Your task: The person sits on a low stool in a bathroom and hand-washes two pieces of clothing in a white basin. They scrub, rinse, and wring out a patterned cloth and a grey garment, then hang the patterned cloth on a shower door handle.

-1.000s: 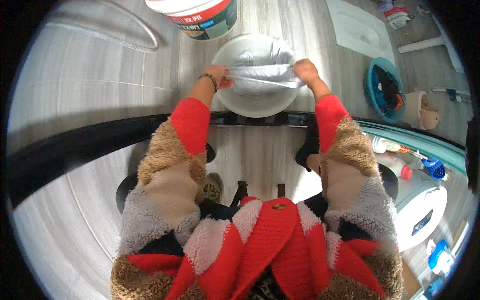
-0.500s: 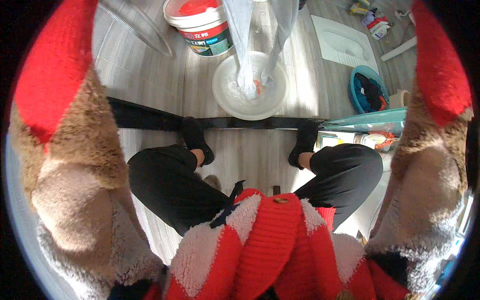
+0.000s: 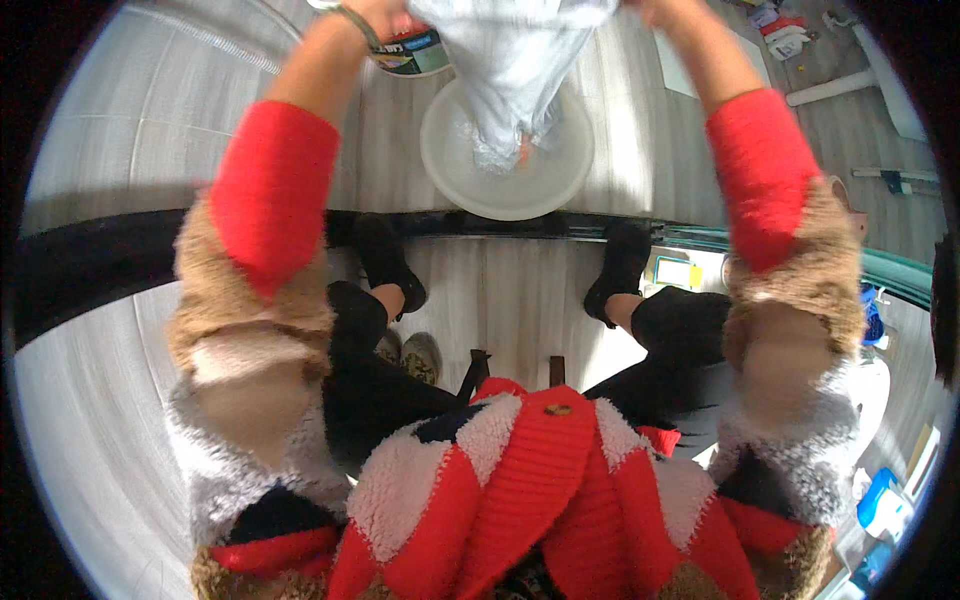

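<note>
A pair of pale grey-blue trousers (image 3: 510, 60), wet at the lower end, is spread between my two hands at the top edge. My left hand (image 3: 385, 17), with a band at its wrist, is closed on one side of the cloth. On the other side my right hand (image 3: 662, 10) grips it, mostly cut off by the picture's edge. The fingers show only in part and are blurred. The trousers hang down into a round whitish basin (image 3: 440, 178) on the floor, their bottoms bunched in the water. A small orange patch (image 3: 523, 150) shows among the wet cloth.
Behind my left wrist stands a paint bucket (image 3: 415, 58). To the right lie a white squat toilet (image 3: 678, 68), a white pipe (image 3: 830, 88) and several bottles (image 3: 788, 38). A black floor sill (image 3: 470, 224) runs in front of the basin, between my shoes (image 3: 388, 265) and it.
My arms have swung inward and my hands have come into view, holding the trousers lower and wider. The trousers' legs, apart before, now hang closer together over the basin.
</note>
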A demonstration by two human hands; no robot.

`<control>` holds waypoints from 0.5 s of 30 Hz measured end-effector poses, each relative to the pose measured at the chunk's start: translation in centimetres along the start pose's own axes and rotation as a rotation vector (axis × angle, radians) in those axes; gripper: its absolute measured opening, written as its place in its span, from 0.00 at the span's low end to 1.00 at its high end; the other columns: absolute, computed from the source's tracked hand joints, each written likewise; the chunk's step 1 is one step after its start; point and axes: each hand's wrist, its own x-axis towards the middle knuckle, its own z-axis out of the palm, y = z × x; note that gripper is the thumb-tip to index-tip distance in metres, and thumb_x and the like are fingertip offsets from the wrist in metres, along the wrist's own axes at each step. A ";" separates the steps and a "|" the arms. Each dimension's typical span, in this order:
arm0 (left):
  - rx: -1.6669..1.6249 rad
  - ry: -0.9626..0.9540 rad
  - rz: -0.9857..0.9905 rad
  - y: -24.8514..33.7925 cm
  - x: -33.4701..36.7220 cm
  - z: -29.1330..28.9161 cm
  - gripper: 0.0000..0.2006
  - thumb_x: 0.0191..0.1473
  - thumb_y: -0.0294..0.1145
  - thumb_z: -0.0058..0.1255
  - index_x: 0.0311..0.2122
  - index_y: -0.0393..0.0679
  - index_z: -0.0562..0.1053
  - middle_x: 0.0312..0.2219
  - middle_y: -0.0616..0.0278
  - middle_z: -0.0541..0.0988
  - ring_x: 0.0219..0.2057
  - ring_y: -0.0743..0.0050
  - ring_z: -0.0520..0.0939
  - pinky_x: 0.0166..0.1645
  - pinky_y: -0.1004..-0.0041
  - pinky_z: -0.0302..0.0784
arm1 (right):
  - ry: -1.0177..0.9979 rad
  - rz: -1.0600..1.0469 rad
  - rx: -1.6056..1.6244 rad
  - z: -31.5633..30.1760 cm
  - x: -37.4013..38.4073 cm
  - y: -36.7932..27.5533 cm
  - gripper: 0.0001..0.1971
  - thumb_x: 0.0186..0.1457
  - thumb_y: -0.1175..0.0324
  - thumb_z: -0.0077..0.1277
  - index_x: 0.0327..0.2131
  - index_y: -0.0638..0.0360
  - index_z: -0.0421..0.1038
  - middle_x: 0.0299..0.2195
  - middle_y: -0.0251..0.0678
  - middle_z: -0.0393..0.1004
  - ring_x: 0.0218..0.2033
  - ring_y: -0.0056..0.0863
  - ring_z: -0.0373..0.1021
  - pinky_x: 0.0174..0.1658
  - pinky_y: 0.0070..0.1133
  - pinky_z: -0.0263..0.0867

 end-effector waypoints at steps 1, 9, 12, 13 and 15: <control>0.285 -0.063 -0.093 -4.4 0.5 -0.9 0.18 0.55 0.38 0.47 0.49 0.41 0.66 0.45 0.56 0.73 0.43 0.60 0.77 0.46 0.57 0.75 | 0.003 0.331 0.774 4.4 -2.1 -3.4 0.11 0.48 0.64 0.48 0.26 0.63 0.72 0.23 0.44 0.74 0.26 0.36 0.71 0.28 0.29 0.67; 0.997 -0.102 -0.420 -29.8 0.1 -2.6 0.25 0.41 0.42 0.59 0.46 0.43 0.71 0.36 0.56 0.78 0.36 0.67 0.79 0.40 0.67 0.73 | -0.430 0.673 1.123 22.6 -12.5 -21.4 0.16 0.47 0.59 0.45 0.39 0.51 0.74 0.34 0.44 0.75 0.39 0.44 0.70 0.44 0.34 0.65; 1.364 -0.136 -0.433 -34.8 -2.7 -0.3 0.18 0.48 0.40 0.50 0.44 0.45 0.72 0.42 0.57 0.76 0.45 0.65 0.74 0.48 0.62 0.67 | -0.562 0.520 0.930 24.4 -15.7 -26.4 0.14 0.49 0.61 0.47 0.39 0.49 0.74 0.33 0.42 0.76 0.37 0.41 0.72 0.41 0.34 0.66; 1.484 -0.120 -0.421 -36.0 -3.4 0.5 0.16 0.50 0.39 0.48 0.43 0.45 0.72 0.43 0.58 0.75 0.46 0.64 0.73 0.49 0.61 0.65 | -0.566 0.462 0.845 24.5 -16.6 -27.9 0.13 0.49 0.61 0.47 0.38 0.48 0.74 0.33 0.41 0.76 0.37 0.40 0.72 0.40 0.35 0.65; 1.708 -0.171 -0.407 -37.3 -3.7 1.8 0.12 0.52 0.35 0.43 0.42 0.51 0.72 0.45 0.61 0.74 0.49 0.62 0.71 0.50 0.63 0.63 | -0.627 0.227 0.692 25.1 -17.4 -28.8 0.11 0.48 0.62 0.47 0.37 0.45 0.74 0.33 0.38 0.76 0.36 0.39 0.72 0.40 0.38 0.64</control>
